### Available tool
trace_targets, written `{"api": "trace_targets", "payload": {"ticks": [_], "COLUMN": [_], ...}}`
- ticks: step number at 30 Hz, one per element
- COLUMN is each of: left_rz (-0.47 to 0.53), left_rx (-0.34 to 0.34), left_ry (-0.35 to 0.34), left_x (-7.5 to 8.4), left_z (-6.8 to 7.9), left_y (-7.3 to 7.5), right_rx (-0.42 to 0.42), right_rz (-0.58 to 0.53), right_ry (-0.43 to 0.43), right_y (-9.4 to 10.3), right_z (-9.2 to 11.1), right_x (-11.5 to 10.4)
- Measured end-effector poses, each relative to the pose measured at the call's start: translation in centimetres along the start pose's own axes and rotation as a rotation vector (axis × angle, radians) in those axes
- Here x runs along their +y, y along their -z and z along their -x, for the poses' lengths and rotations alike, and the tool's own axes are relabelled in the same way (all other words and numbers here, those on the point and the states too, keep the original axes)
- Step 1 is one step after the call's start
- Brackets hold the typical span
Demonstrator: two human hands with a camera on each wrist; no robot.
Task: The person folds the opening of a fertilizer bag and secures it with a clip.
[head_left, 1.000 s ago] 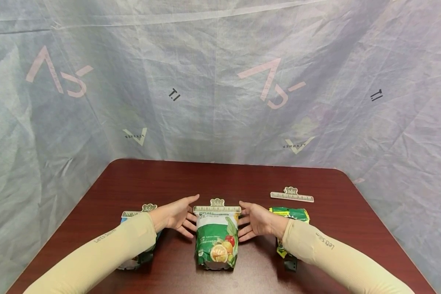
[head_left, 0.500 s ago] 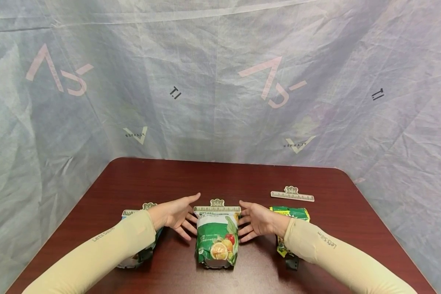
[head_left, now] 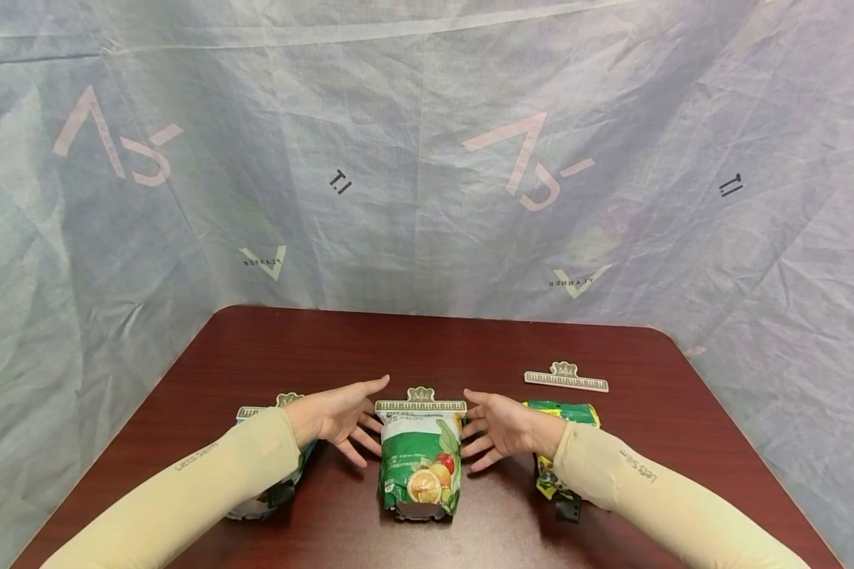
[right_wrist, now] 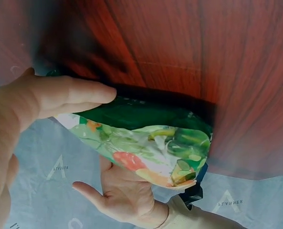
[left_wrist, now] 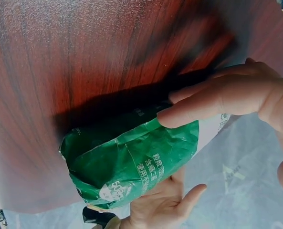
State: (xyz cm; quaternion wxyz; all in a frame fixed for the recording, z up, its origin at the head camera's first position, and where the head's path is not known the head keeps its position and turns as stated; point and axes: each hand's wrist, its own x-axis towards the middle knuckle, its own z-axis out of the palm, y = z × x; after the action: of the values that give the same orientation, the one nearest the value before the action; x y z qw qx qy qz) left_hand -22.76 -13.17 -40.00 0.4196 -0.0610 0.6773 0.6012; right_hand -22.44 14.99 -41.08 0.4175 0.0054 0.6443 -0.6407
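A green and white bag (head_left: 416,466) printed with fruit lies in the middle of the table, a wide clip (head_left: 421,401) across its top edge. My left hand (head_left: 341,419) is at the bag's left side, fingers straight and spread, thumb pointing up and away. On the other side my right hand (head_left: 496,429) mirrors it, its fingers also extended. Both wrist views show the green bag (left_wrist: 131,160) between the two hands, with fingertips at its sides; whether they press on it I cannot tell. Neither hand curls round anything.
Behind my left forearm sits another clipped bag (head_left: 285,494), partly hidden. A green and yellow bag (head_left: 565,412) lies partly under my right forearm. Farther back on the right lies a loose clip (head_left: 565,378). Grey cloth (head_left: 413,158) hangs behind the table (head_left: 370,340).
Almost nothing differs: both hands stay at the sides of the middle bag, with only a very slight shift of the fingers and view.
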Motion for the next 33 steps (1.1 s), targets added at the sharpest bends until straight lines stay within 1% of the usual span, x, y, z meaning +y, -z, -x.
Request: {"api": "trace_targets", "payload": {"ticks": [5,8,18,23,33], "left_rz": [-0.025,-0.063,-0.271,-0.36,-0.554], "left_rx": [-0.005,0.002,0.084,0.107,0.178], "left_ry": [-0.007,-0.018,-0.085,-0.1,-0.129], "left_x": [0.1,0.1,0.5,0.7,1.6], "left_z": [0.3,0.5,1.2,1.3,1.7], "left_y": [0.2,0.3,0.3,-0.1,-1.0], "right_rx": [-0.011,-0.021,0.002,0.005,0.042], "right_rz": [0.03,0.052,0.127,0.157,0.227], "right_ry": [-0.004,0.003,0.04,0.067,0.131], "right_y": [0.1,0.2,0.4,0.5,0.6], "right_z": [0.3,0.5,1.1,1.4,1.8], "right_x": [-0.2,-0.3,-0.5,-0.7,-1.2]}}
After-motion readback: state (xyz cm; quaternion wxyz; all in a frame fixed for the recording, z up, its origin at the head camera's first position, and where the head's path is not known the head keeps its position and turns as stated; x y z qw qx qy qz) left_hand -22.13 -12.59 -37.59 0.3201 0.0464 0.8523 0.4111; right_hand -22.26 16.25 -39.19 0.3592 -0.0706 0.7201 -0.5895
